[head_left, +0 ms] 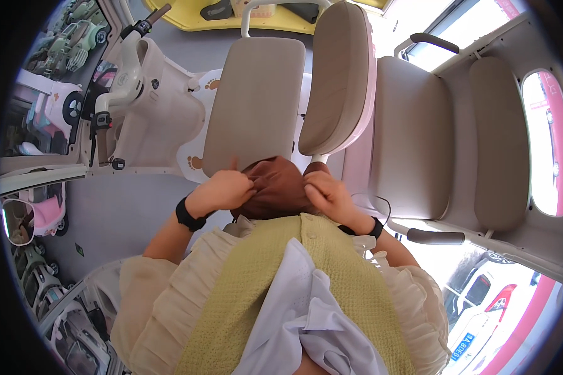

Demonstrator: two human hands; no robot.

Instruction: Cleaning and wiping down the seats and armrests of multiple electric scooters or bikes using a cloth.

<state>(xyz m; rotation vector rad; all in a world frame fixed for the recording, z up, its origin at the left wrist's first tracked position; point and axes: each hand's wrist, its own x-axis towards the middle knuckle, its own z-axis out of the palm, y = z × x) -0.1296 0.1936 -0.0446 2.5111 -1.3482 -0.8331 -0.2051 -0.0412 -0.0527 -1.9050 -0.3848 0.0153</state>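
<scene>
A reddish-brown cloth (274, 187) is bunched up in front of my waist, at the near edge of the beige front seat (253, 100). My left hand (222, 189) is closed, its fingers pinching a fold on the cloth's left side. On the right side of the cloth, my right hand (331, 195) has its fingers curled in and gripping the edge. A smaller brown patch shows above the right hand, beside the seat back (338, 81). Whether the cloth is a separate piece or part of clothing, I cannot tell. Dark bands circle both wrists.
This is the cabin of a small vehicle. A handlebar (126, 75) stands at the left. To the right is a beige rear bench (413, 137) with its backrest (499, 144) and two armrests, the nearer armrest (435, 237) low. Outside, a white car (481, 306) and several scooters show.
</scene>
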